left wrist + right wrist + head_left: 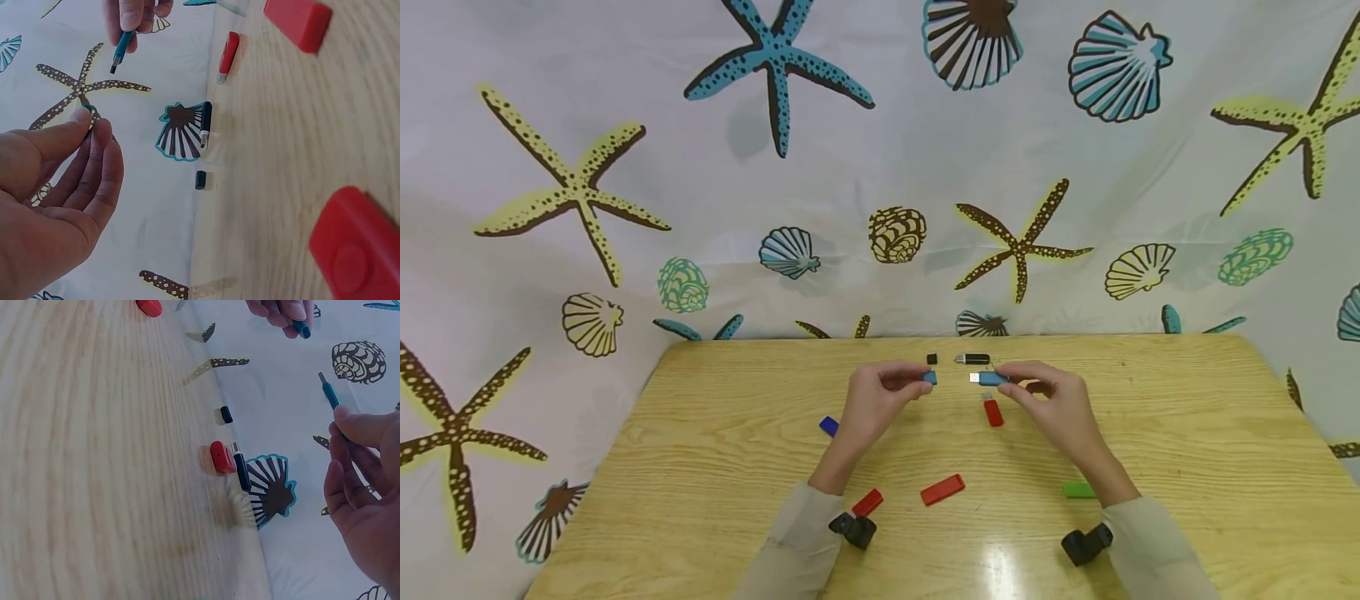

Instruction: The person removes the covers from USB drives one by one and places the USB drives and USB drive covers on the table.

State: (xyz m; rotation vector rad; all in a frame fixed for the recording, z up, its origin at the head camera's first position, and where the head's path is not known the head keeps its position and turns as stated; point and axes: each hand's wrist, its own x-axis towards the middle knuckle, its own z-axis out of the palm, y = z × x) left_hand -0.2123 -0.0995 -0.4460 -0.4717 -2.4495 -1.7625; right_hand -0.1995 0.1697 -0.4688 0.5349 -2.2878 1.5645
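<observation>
Between thumb and fingertips, my right hand [1051, 403] pinches a blue USB stick [991, 378], its metal plug bare and pointing left. Facing it, my left hand [880, 403] pinches a small blue cap [930, 377]; fingers cover most of it in the left wrist view. A gap separates cap and stick, both held above the table's far part. Just beyond lie a black USB stick [974, 359] with its plug exposed and, apart from it, a black cap [932, 359]. A red USB stick [993, 411], plug showing, lies below the blue stick in the head view.
On the wooden table [715, 500] lie a dark blue piece [829, 426] partly behind the left wrist, a red piece [868, 502], a longer red piece [943, 489] and a green piece [1079, 490] by the right wrist. A shell-and-starfish patterned cloth [850, 183] hangs behind.
</observation>
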